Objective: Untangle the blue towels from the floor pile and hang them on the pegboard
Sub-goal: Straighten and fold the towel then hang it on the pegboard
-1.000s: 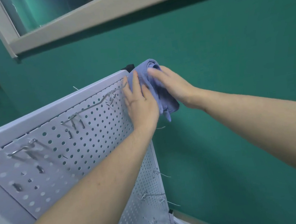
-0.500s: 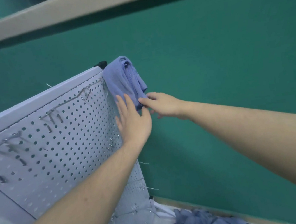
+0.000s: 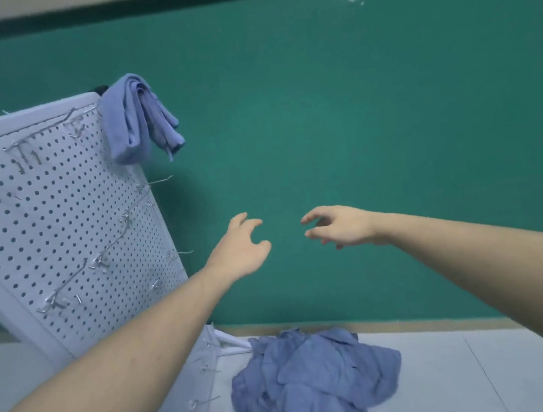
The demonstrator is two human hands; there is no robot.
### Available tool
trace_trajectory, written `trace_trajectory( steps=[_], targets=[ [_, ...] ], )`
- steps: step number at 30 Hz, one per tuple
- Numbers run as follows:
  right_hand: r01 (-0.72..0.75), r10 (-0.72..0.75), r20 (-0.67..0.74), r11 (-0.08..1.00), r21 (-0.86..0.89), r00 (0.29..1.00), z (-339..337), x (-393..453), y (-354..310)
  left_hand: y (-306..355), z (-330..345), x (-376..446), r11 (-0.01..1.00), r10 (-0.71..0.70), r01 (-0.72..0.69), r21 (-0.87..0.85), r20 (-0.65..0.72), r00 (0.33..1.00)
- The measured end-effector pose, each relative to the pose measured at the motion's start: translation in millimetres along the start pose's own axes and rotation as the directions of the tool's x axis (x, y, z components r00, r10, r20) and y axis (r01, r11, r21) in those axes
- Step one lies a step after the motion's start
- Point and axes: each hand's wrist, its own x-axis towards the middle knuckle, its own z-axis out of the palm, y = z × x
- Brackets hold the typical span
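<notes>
Where wall (image 3: 356, 125) meets floor (image 3: 491, 367), towels (image 3: 314, 383).

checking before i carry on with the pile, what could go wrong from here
The hung towel is bunched over the top corner of the pegboard, most of it hanging past the edge, so it may slide off.

Bare metal hooks jut from the board's edge beside the left hand; an arm could snag while reaching down.

The floor pile looks tangled, so the right hand may lift several towels at once.
</notes>
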Motion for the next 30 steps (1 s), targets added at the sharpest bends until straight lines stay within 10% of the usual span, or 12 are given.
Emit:
trace_trajectory(
  steps=[9,30],
  targets=[
    [-0.118,0.115,0.039,0.99,0.077,0.993,47,-27,106,-11,103,-22,0.999,-0.017,0.0,0.053,0.311,0.95],
    [-0.46,0.401,0.387,0.885,0.072,0.83,307,132,358,-222,411,81,0.879,-0.386,0.474,-0.039,0.527,0.758]
  ],
)
